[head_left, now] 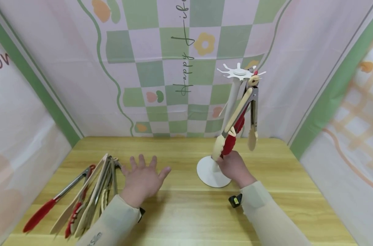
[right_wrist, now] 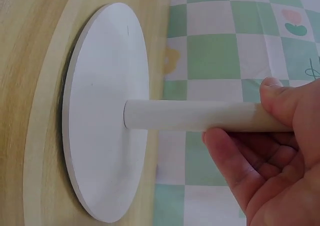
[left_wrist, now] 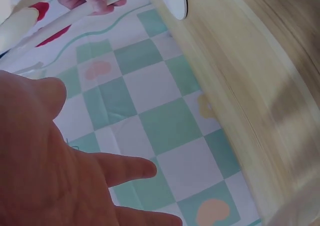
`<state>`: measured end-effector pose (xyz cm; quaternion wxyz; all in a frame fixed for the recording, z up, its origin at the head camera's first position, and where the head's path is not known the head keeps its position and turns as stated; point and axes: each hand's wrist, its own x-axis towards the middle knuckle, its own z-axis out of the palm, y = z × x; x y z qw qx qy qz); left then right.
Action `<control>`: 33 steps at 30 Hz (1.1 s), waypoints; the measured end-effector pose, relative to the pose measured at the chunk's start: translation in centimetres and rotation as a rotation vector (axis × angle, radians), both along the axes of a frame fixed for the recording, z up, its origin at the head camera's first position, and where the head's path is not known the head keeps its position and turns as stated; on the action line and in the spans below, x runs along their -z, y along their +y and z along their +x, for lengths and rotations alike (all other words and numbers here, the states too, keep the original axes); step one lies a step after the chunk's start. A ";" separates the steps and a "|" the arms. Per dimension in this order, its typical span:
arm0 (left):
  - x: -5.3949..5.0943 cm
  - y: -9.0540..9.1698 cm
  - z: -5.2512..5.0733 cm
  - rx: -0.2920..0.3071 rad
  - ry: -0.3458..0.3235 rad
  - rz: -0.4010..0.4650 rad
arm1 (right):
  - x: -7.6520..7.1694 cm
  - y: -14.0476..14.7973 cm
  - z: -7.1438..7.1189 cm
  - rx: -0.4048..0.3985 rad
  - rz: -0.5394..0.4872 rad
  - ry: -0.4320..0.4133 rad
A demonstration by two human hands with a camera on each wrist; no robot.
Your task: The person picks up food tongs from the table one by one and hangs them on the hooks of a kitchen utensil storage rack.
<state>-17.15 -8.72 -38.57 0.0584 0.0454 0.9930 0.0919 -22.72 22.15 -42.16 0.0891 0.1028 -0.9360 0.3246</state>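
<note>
In the head view, a white stand with a round base (head_left: 209,172) and a hooked top (head_left: 238,72) stands right of centre. My right hand (head_left: 234,166) holds its pole low down; in the right wrist view the thumb and fingers pinch the white pole (right_wrist: 185,115) above the base. Cream-tipped tongs (head_left: 238,112) and red-tipped tongs (head_left: 229,145) hang from the hooks. Another pair with a beige tip (head_left: 252,138) hangs at the right. My left hand (head_left: 143,181) is held out over the table, fingers spread, holding nothing.
Several kitchen tongs lie in a bundle left of my left hand, with long red-tipped tongs (head_left: 42,215) on the outer side. The wooden table (head_left: 186,218) ends at a checked cloth backdrop (head_left: 174,78). Cloth walls stand on both sides.
</note>
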 end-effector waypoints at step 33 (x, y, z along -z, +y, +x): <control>-0.2 -14.8 3.5 -0.089 -0.103 -0.005 | 0.4 -0.1 0.0 0.046 -0.017 -0.059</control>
